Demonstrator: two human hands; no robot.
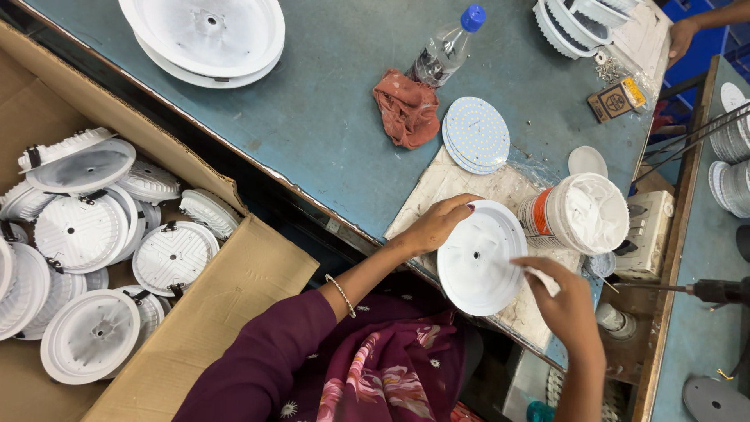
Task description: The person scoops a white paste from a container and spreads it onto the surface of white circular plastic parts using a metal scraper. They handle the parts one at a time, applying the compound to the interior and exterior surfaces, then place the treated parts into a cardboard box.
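Paste from the right hand [566,301], pinching a white dab, could smear unevenly if the dish [478,258], gripped by the left hand [440,221], slips off the bench [328,117] edge.

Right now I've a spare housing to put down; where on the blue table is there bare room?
The widest bare patch of blue table lies between the stacked white housings and the red rag. A smaller one sits between the water bottle and the far housings. Around the paste tub and both hands it is crowded.
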